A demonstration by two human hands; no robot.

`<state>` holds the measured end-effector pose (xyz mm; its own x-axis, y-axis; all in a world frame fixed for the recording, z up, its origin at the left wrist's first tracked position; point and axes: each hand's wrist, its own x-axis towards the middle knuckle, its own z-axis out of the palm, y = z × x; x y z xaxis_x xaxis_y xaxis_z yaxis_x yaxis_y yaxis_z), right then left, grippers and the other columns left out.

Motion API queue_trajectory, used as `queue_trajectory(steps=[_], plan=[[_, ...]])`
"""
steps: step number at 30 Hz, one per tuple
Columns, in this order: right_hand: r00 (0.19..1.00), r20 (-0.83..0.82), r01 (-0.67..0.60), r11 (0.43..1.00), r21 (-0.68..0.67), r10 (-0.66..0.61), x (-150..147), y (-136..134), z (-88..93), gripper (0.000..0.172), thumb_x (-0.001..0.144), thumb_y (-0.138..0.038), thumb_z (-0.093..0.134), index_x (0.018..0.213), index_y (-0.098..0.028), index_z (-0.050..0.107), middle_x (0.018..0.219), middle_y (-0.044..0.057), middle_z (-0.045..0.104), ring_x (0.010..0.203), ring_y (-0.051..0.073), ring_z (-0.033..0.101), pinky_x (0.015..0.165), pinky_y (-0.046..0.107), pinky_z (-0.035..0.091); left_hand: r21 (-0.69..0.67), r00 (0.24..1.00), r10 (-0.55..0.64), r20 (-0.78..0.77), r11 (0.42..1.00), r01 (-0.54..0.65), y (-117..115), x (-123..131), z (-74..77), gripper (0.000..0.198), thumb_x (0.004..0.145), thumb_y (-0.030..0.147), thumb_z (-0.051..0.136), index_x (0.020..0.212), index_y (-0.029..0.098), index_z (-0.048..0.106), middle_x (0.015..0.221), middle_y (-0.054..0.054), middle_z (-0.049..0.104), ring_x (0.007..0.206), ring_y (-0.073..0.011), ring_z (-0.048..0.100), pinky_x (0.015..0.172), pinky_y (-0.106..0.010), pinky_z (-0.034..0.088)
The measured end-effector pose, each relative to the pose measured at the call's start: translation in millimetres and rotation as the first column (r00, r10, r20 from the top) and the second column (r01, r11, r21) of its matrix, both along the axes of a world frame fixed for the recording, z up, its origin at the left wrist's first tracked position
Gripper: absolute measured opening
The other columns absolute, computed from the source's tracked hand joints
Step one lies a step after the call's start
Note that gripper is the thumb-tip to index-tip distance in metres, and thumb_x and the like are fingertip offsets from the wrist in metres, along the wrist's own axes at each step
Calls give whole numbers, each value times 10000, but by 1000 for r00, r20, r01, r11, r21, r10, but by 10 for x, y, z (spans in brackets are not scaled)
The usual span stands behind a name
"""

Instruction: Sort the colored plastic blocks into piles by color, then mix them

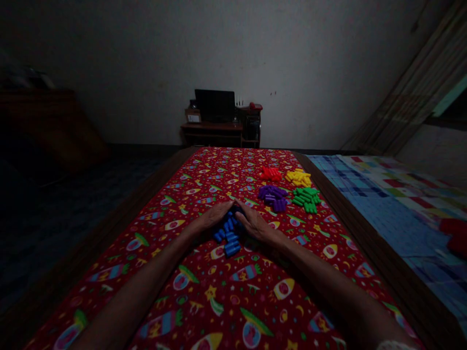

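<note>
A small pile of blue ribbed plastic pieces (pixel 231 236) lies on the red printed cloth (pixel 233 296). Around its far side my left hand (pixel 219 214) and my right hand (pixel 254 223) form a peak, fingertips meeting at the top. The fingers of both hands are stretched out, and the palms face the pile from either side. Some blue pieces at the far end are partly hidden between the hands. Farther right sit separate piles: purple pieces (pixel 273 196), green pieces (pixel 306 199), red pieces (pixel 270 174) and yellow pieces (pixel 298 177).
The cloth covers a long table with dark brown side edges (pixel 339 214). Beyond its far end stands a small desk (pixel 211 127) with a black monitor (pixel 215 105). Patterned bedding (pixel 394 209) lies to the right. A wooden cabinet (pixel 47 126) stands far left.
</note>
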<state>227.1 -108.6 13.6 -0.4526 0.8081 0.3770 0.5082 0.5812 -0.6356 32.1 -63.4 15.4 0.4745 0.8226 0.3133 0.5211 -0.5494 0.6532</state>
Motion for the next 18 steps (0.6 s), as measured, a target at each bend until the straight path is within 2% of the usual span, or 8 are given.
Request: queue_trajectory(steps=[3, 5, 8, 10, 12, 14, 16, 18], plan=[[998, -33, 57, 997, 52, -55, 223, -156, 76, 517, 974, -399, 381, 1450, -197, 376, 1363, 146, 546, 1246, 233, 520, 1039, 421, 416, -49, 996, -39, -80, 998, 35, -278, -280, 68, 618, 946, 573, 237, 1346, 199, 524, 1359, -94, 576, 1238, -224, 541, 1063, -397, 420], [997, 27, 68, 991, 112, -71, 385, -283, 69, 548, 944, -419, 463, 1440, -198, 388, 1367, 158, 536, 1242, 255, 515, 1030, 443, 418, 21, 989, 0, -151, 1000, 3, -511, -380, 67, 678, 915, 605, 349, 1451, 192, 384, 1483, -130, 430, 1357, -270, 405, 1117, -460, 335], [985, 170, 10, 987, 158, -37, 501, -473, -8, 609, 895, -427, 560, 1431, -193, 390, 1361, 169, 525, 1224, 273, 511, 1000, 454, 439, 97, 951, -44, -308, 992, 77, -850, -331, -28, 903, 734, 673, 617, 1489, 290, 300, 1569, -140, 259, 1432, -396, 206, 1094, -646, 234], [975, 218, 5, 985, 173, -43, 477, -553, -61, 513, 912, -375, 538, 1377, -178, 449, 1292, 169, 571, 1169, 266, 535, 958, 440, 465, 142, 930, -36, -365, 985, 94, -990, -204, -113, 902, 680, 644, 696, 1459, 354, 348, 1584, -121, 222, 1437, -447, 123, 1057, -723, 189], [973, 227, 5, 981, 196, -50, 432, -581, -84, 380, 944, -303, 469, 1295, -163, 518, 1201, 157, 622, 1098, 250, 559, 920, 418, 480, 194, 932, 25, -361, 980, 49, -1017, -74, -178, 740, 764, 564, 666, 1428, 368, 403, 1584, -99, 228, 1442, -443, 94, 1060, -728, 174], [973, 228, -9, 976, 218, -42, 445, -578, -77, 316, 961, -263, 421, 1230, -170, 556, 1127, 135, 655, 1031, 233, 573, 887, 396, 488, 226, 942, 75, -327, 974, 0, -938, 1, -211, 574, 865, 468, 578, 1409, 347, 441, 1569, -86, 271, 1448, -405, 123, 1092, -684, 188], [973, 225, -11, 969, 245, -46, 572, -580, -61, 301, 960, -260, 419, 1212, -185, 565, 1104, 122, 664, 1000, 227, 579, 862, 383, 492, 226, 955, 84, -285, 974, -19, -802, 4, -215, 525, 891, 446, 534, 1393, 308, 470, 1541, -94, 330, 1440, -375, 186, 1116, -637, 213], [973, 197, 61, 959, 277, -119, 816, -611, -53, 294, 946, -268, 445, 1200, -191, 572, 1102, 122, 664, 997, 232, 586, 854, 386, 490, 196, 971, 77, -225, 980, -32, -670, -41, -196, 560, 870, 500, 539, 1374, 259, 496, 1501, -119, 392, 1418, -363, 255, 1121, -602, 250]])
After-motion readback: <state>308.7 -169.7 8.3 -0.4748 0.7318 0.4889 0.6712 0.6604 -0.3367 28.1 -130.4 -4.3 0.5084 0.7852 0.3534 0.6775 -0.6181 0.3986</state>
